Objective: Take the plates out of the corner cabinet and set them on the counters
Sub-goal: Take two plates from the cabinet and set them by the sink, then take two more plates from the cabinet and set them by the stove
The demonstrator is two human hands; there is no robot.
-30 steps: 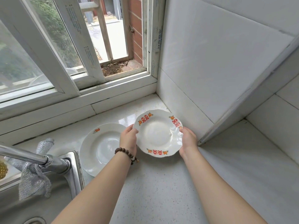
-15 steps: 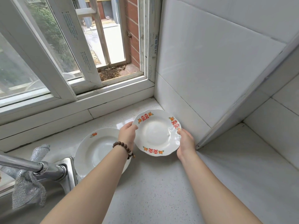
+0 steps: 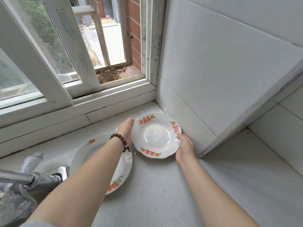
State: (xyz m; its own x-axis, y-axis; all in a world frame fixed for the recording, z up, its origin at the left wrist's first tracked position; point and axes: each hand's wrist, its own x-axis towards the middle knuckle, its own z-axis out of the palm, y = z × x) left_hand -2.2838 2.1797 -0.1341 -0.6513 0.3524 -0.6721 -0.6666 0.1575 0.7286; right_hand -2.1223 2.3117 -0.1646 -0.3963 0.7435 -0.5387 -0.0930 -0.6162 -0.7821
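Observation:
A white scalloped plate (image 3: 155, 135) with red and orange rim motifs sits low over the speckled counter (image 3: 155, 185), close to the tiled wall corner. My left hand (image 3: 126, 128) grips its left rim and my right hand (image 3: 184, 147) grips its right rim. Whether the plate rests on the counter or hovers just above it is unclear. A second, larger white plate (image 3: 91, 148) with orange fruit prints lies flat on the counter to the left, partly under my left forearm.
A chrome faucet (image 3: 29, 179) with a grey mesh cloth (image 3: 31, 163) hanging on it juts in at the lower left beside the sink edge. The window sill (image 3: 82, 110) runs behind the plates. A white tiled wall (image 3: 213, 79) stands on the right.
Both hands have carried the scalloped plate farther back and lower, toward the wall corner. The larger plate has stayed where it was.

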